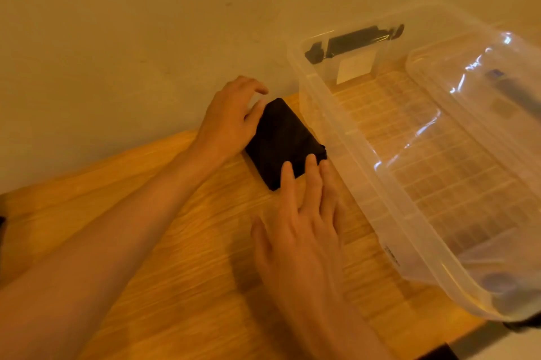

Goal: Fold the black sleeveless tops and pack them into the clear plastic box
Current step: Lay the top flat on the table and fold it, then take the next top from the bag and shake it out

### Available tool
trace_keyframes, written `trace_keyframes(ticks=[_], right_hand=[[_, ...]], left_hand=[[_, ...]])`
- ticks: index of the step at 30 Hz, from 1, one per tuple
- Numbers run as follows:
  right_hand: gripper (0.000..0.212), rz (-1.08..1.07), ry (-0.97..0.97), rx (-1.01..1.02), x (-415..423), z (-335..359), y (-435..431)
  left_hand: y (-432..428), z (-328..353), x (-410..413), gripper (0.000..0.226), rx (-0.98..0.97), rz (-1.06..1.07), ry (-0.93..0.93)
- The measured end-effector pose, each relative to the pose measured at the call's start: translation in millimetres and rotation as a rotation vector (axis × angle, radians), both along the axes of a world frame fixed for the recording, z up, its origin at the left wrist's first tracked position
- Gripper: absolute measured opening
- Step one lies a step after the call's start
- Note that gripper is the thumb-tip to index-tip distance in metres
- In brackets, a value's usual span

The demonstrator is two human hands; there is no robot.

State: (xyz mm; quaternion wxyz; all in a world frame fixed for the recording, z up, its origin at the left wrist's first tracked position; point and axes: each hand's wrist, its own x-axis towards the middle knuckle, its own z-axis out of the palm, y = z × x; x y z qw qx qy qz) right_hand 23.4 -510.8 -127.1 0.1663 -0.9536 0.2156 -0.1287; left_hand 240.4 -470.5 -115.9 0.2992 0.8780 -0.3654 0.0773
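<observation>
Bracketing top (282, 140): left grip (231, 119), right grip (298, 222)

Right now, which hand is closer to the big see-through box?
Right. The right hand lies flat beside the box, fingertips on the folded black top. The left hand touches the top's far side, with the top between it and the box.

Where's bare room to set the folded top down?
Free: clear plastic box floor, seemingly bare wall to wall; table patch between the forearms, another left of the left forearm. Crowded: strip between black top and box, left hand and right hand both at the top.
</observation>
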Motion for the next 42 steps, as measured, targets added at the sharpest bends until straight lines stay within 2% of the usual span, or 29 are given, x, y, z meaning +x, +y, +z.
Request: trace_keyframes(ticks=[3, 6, 15, 23, 27, 34, 38, 42], right_hand=[[0.072, 0.136, 0.014, -0.047, 16, -11, -13], [0.073, 0.111, 0.063, -0.104, 35, -19, -29], [0.077, 0.095, 0.053, -0.128, 32, -24, -38], [0.076, 0.137, 0.040, -0.130, 31, -22, -37], [0.077, 0.187, 0.041, -0.122, 34, -2, -32], [0.082, 0.293, 0.072, 0.042, 44, 30, -9], [0.083, 0.383, 0.059, 0.095, 42, 45, 26], [0.083, 0.490, 0.047, 0.050, 44, 57, 76]], left_hand=[[27, -16, -22, 0.052, 0.256, -0.222, -0.067], [36, -28, -28, 0.060, 0.486, -0.276, -0.056], [11, -29, -2, 0.058, 0.514, -0.366, -0.023], [21, -23, -9, 0.057, 0.482, -0.322, -0.023], [48, -12, -19, 0.057, 0.470, -0.232, -0.038], [143, 23, -67, 0.075, 0.512, 0.018, -0.009], [216, 55, -117, 0.072, 0.449, 0.190, 0.020], [294, 90, -172, 0.066, 0.396, 0.418, -0.057]])
